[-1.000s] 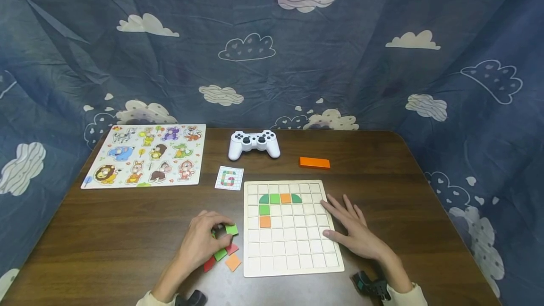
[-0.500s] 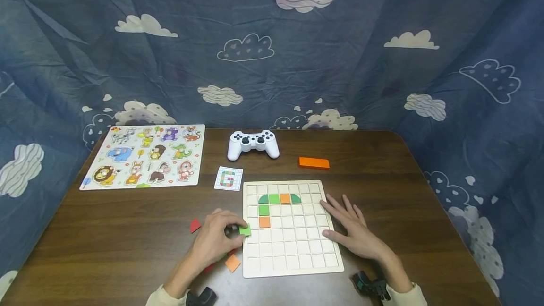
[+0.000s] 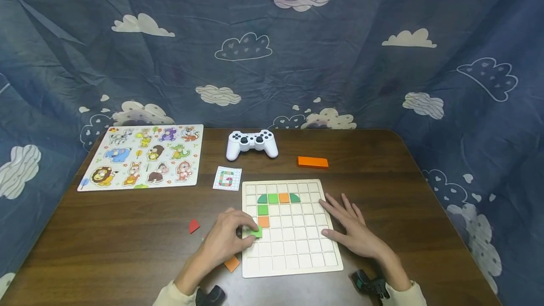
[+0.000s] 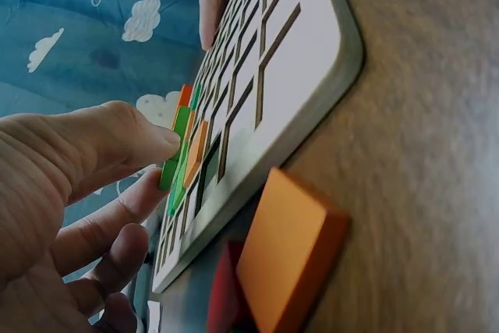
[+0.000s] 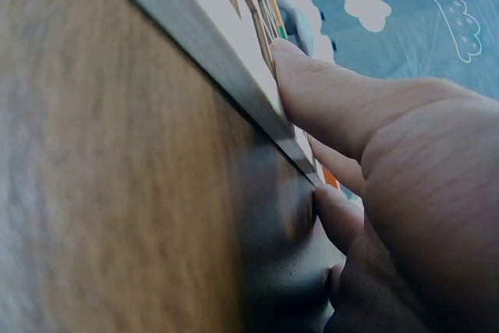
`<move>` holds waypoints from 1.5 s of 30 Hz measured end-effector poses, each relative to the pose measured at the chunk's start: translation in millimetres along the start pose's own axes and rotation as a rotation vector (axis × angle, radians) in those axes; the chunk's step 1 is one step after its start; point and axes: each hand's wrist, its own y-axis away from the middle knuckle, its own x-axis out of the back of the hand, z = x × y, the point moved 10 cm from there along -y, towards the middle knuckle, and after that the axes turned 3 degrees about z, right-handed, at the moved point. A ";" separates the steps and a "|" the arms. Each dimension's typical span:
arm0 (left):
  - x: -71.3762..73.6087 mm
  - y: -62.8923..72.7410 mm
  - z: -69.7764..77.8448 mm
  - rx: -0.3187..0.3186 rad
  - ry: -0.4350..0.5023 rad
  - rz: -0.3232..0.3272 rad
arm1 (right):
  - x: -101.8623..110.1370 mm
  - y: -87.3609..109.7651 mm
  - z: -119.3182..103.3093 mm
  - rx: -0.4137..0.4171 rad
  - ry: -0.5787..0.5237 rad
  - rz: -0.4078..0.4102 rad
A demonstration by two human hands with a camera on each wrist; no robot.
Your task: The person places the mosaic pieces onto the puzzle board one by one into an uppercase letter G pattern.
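Observation:
A light green square tile [image 3: 257, 232] is pinched between the thumb and fingers of my left hand [image 3: 227, 235], over the left side of the wooden grid board [image 3: 293, 249]. The tile sits close below an orange tile [image 3: 263, 221] in the grid. Above that lie a green square [image 3: 262, 210] and a row of two dark green rounded pieces, a green square and an orange square [image 3: 284, 198]. My right hand [image 3: 354, 230] rests with spread fingers on the board's right edge. In the left wrist view the held tile [image 4: 175, 150] stands tilted at the thumb tip.
Loose on the table left of the board lie an orange tile [image 3: 232, 264] and a red piece [image 3: 194, 226]. A pattern card [image 3: 227, 178], a white game controller [image 3: 252, 144], an orange block [image 3: 312, 162] and an animal puzzle board [image 3: 142, 157] are farther back.
My left hand has carried the green tile rightward from the loose pieces to over the board, uncovering a red piece on the table. The right hand stays in place.

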 end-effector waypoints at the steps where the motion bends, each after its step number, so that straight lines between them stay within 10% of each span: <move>1: -1.4 -0.4 0.9 -0.001 -0.003 -0.004 | -0.1 -0.3 0.2 -0.001 0.000 -0.001; 33: -25.5 -2.5 17.2 -0.067 -0.214 -0.056 | -0.9 0.0 2.5 -0.011 0.008 -0.006; 45: 12.7 8.8 4.2 0.010 -0.185 0.029 | -0.9 -1.0 2.5 -0.006 0.002 -0.010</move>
